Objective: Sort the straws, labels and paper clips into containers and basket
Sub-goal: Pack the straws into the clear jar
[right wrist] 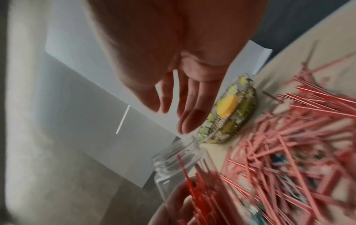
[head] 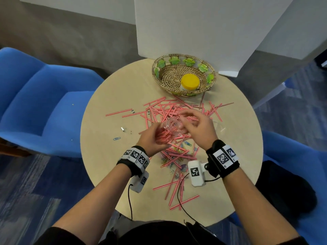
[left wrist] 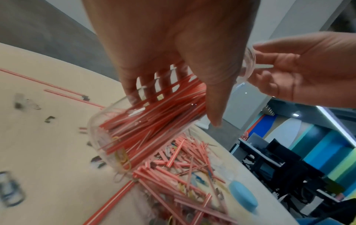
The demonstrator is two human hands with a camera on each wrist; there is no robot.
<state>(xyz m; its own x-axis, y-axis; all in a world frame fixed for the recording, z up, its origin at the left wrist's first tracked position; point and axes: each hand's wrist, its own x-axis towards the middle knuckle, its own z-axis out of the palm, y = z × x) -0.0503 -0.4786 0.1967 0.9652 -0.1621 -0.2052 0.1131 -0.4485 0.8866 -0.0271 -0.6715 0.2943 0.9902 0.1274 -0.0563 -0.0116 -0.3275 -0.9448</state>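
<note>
My left hand (head: 152, 138) grips a clear glass jar (head: 170, 127) above the table's middle, tilted with its mouth toward the basket. Red-and-white straws fill the jar (left wrist: 119, 137), and a yellow paper clip (left wrist: 123, 156) lies at its bottom. My right hand (head: 196, 128) hovers at the jar's mouth (right wrist: 173, 156) with relaxed, nearly straight fingers (right wrist: 185, 118) that hold nothing. Many loose straws (head: 177, 110) cover the round table (head: 109, 106). Coloured paper clips (head: 177, 151) lie mixed among them under my wrists.
A woven basket (head: 155, 68) at the table's far edge holds a yellow-lidded jar (head: 190, 82). A blue lid (left wrist: 243, 196) lies near the straws. A blue paper clip (head: 116, 138) and small grey bits (head: 123, 129) lie to the left. Blue chairs (head: 35, 103) flank the table.
</note>
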